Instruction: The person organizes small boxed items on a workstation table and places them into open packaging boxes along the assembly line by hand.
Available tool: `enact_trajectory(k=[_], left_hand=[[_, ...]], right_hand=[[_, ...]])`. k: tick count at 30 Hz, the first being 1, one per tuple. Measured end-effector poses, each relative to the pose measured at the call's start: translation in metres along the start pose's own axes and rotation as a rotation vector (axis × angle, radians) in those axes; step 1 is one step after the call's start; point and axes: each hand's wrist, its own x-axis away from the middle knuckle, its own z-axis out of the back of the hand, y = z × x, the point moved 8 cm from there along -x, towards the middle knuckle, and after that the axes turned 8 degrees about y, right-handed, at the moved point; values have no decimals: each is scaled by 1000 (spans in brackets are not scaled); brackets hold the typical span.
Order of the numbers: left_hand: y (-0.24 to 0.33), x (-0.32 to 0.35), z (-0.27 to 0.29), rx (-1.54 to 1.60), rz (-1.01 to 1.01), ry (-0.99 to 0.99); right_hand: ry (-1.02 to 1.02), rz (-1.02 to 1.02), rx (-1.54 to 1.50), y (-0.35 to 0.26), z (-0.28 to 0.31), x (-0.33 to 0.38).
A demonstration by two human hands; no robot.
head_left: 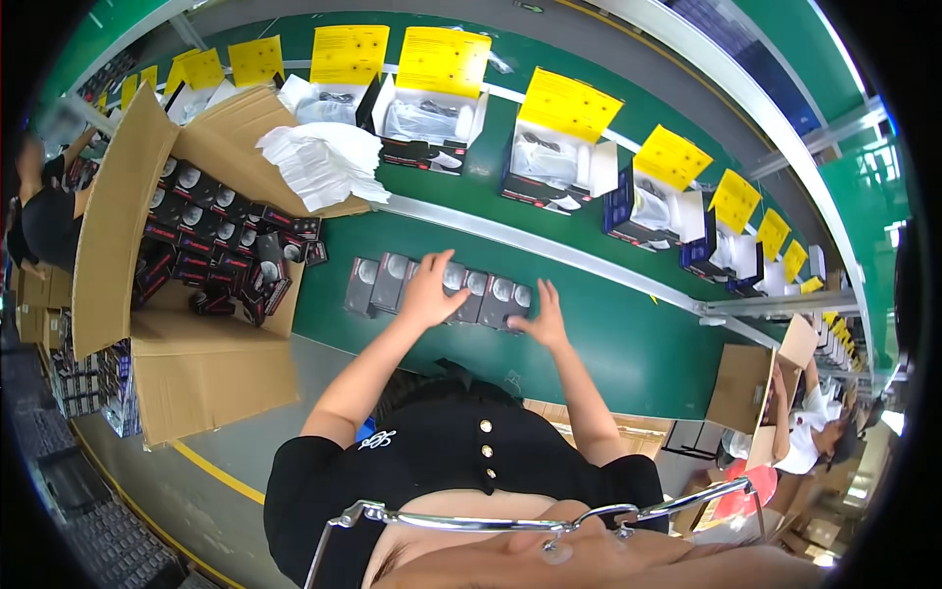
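Green bench carries a row of small dark boxes [442, 287]; left hand [429, 290] and right hand [546, 316] press flat, unclenched, squaring them together.

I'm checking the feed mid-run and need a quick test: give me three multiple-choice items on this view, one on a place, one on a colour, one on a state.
1. Where is the row of small dark boxes?
A. On the green table
B. On the floor
C. On the stack of white sheets

2. What colour are the cards above the open product boxes?
A. Red
B. Yellow
C. Blue

3. How is the large cardboard carton?
A. Taped shut
B. Flattened
C. Open, with dark boxes inside

Answers: 1 A, the left hand and right hand rest on the row there. 2 B, all show yellow. 3 C, its flaps stand apart.
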Motion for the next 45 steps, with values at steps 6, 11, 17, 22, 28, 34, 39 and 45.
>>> enact_trajectory(k=[6,11,17,22,28,34,39,45], left_hand=[[-16,-4,4,-55,8,44],[-23,-12,22,-27,2,59],[-41,-5,59,-6,-7,63],[-49,-9,62,-17,-16,59],[-29,-6,60,-63,11,67],[-30,-8,51,37,36,67],[-30,-7,51,-21,-12,140],[-29,-12,49,-19,-1,123]], right_hand=[[-307,208,345,-26,-45,-4],[-492,240,403,-31,-75,-30],[-425,173,297,-51,-91,-14],[-281,65,185,-63,-33,-25],[-174,315,36,-188,-13,-50],[-439,236,252,-181,-103,-35],[-286,269,-190,-146,-64,-47],[-498,206,166,-87,-94,-33]])
